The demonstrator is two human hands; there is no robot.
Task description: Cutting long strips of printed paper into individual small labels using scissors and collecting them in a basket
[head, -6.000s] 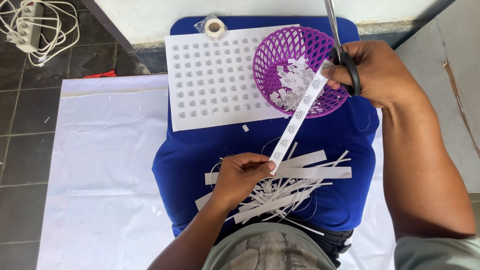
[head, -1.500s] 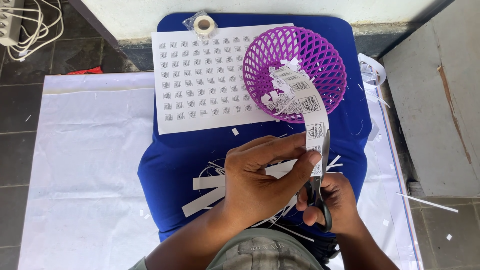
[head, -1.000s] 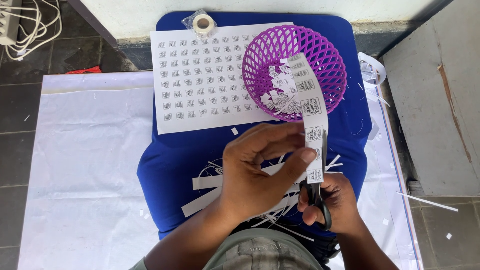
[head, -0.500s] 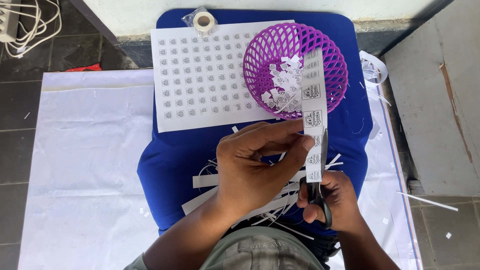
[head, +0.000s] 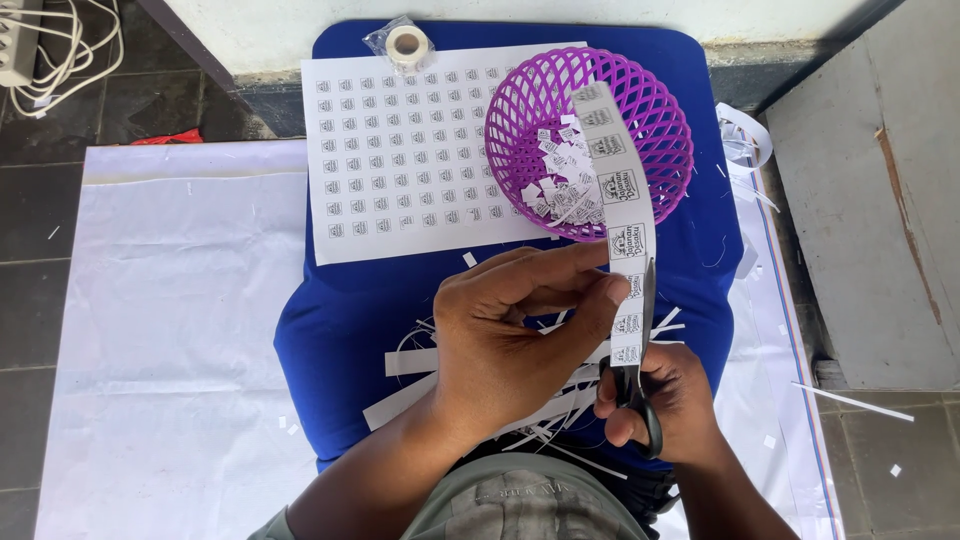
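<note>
Left hand [head: 510, 340] is closed on a long paper strip [head: 612, 190] printed with a column of small square labels, pinching it between thumb and fingers at about the strip's lower third. That strip stands nearly upright in the view, its upper end curving over the rim of a purple plastic mesh basket [head: 655, 120]. Right hand [head: 665, 405] sits just below and to the right of the left one, its fingers wrapped through the handles of a pair of black-handled scissors [head: 640, 370]. The blades point upward along the strip's right edge, touching or nearly touching it; how wide the blades stand cannot be told, since the left hand and the strip cover part of them.

Inside the basket lies a heap of small cut paper squares [head: 560, 185]. Just left of the basket, and touching its base, lies a white printed sheet [head: 400, 160] carrying rows of the same small labels, uncut. Above the sheet's top edge rests a roll of white tape [head: 406, 43] in a clear wrapper. All of this rests on a blue cushion-like pad [head: 320, 330] across the person's lap. Thin white paper offcuts [head: 415, 362] lie scattered on the pad beneath both hands. A white cloth [head: 170, 330] spreads over the dark tiled floor to the left, and a white cable [head: 70, 40] coils at the upper left corner.
</note>
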